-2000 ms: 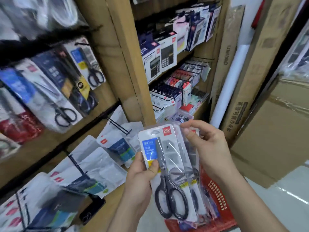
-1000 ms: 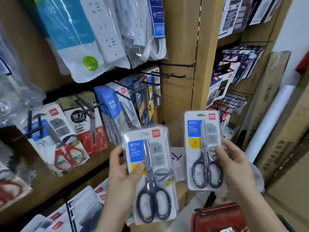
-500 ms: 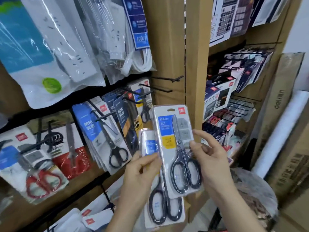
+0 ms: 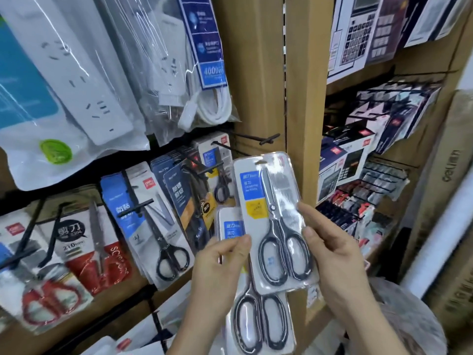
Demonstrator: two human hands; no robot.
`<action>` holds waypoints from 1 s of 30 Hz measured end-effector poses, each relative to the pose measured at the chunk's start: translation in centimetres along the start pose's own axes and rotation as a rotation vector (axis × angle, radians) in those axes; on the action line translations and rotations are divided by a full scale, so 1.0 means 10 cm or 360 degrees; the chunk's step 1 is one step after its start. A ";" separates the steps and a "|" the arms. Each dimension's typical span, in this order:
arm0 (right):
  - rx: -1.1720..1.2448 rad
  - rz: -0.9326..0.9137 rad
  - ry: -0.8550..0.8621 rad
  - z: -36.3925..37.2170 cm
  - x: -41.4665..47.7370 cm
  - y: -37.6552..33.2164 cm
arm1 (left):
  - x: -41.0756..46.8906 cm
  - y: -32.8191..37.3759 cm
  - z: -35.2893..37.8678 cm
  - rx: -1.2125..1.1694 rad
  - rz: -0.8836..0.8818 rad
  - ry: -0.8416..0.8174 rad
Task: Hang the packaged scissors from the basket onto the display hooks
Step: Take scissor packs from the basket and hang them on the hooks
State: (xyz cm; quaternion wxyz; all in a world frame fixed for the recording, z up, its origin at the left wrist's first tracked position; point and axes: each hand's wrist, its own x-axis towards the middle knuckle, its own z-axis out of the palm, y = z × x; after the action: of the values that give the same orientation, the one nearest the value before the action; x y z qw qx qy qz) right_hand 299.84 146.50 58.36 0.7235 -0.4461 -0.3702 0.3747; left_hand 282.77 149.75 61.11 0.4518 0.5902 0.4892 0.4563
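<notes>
Head view: the only camera, looking at a wooden display wall with both hands raised in front of it.
Right hand [image 4: 332,257]: its grip is closed on the upper scissors pack [image 4: 271,221], with the thumb on the clear front beside the handles. Holding it low leaves the hang hole at the top free.
Upper scissors pack: upright, leaning slightly left. Its top edge is near the empty hook [image 4: 266,139] and just below it, not yet on it.
Left hand [image 4: 220,267]: its grip is closed on the lower scissors pack [image 4: 258,319], with the thumb pinching the upper card. This pack is probably kept ready as the next to hang.
Lower scissors pack: partly behind the upper one, with its handles showing below it.
Empty hook: a black wire peg with a crossbar tip, sticking out beside the wooden upright [image 4: 304,98]. It carries nothing, so it is likely the target.
Neighbouring stock: hung scissors packs [image 4: 153,216] fill the pegs to the left, with bagged power strips [image 4: 84,80] above them. Calculator boxes [image 4: 343,162] sit on the shelves to the right.
Basket: not in view.
Step in hand: judged as lining up the hang hole with the hook tip. Neither held pack is hung so far.
Risk: the crossbar tip may snag the small hole, and the overlapping lower pack could get in the way.
</notes>
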 end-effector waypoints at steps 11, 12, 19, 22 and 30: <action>-0.0109 0.0045 0.0088 0.05 0.21 0.06 | 0.01 -0.07 -0.06 0.0187 -0.0054 -0.0215; -0.0084 0.0047 0.0065 0.05 0.20 0.03 | 0.01 -0.07 -0.06 0.0197 -0.0053 -0.0228; -0.0426 0.0036 -0.0325 -0.02 0.26 0.02 | 0.14 -0.10 -0.02 0.0388 -0.0027 -0.0174; -0.0566 0.0172 -0.0533 -0.16 0.16 0.09 | 0.21 -0.17 -0.02 0.0438 -0.0006 -0.0134; -0.0453 0.0042 -0.0228 -0.02 0.29 0.33 | 0.18 -0.30 -0.22 0.0401 -0.0129 0.0091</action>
State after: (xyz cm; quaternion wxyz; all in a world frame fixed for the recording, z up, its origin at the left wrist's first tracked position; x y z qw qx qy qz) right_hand 300.63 150.05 55.78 0.6198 -0.5211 -0.4641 0.3589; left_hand 280.26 152.06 58.72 0.3780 0.6087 0.5790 0.3891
